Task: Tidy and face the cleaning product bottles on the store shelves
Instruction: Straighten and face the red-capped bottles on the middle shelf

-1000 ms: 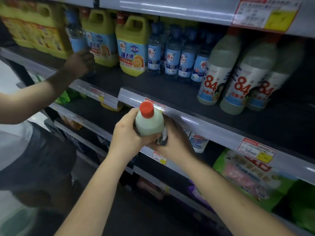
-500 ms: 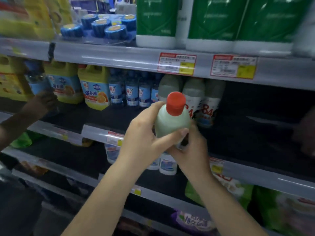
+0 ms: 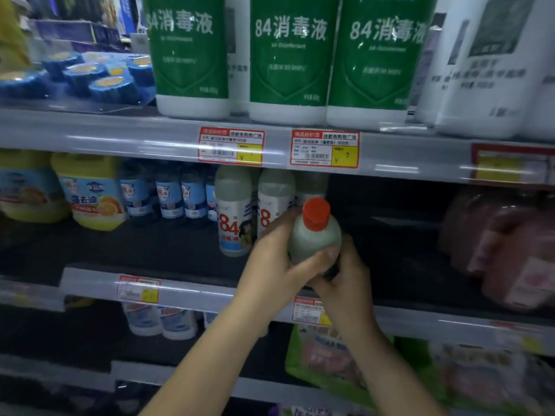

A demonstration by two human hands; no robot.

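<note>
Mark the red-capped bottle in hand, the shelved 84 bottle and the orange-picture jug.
red-capped bottle (image 3: 313,240), head view, pale shoulder.
84 bottle (image 3: 232,217), head view, front label.
yellow jug (image 3: 94,199), head view, label.

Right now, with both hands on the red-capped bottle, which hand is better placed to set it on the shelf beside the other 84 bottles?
Probably the left hand: it wraps the red-capped bottle on the side nearest the 84 bottles. The right hand only supports it from below, right.

Blue round pucks (image 3: 99,76) lie top left; pink packs (image 3: 504,253) and green bags (image 3: 324,358) sit right.
</note>
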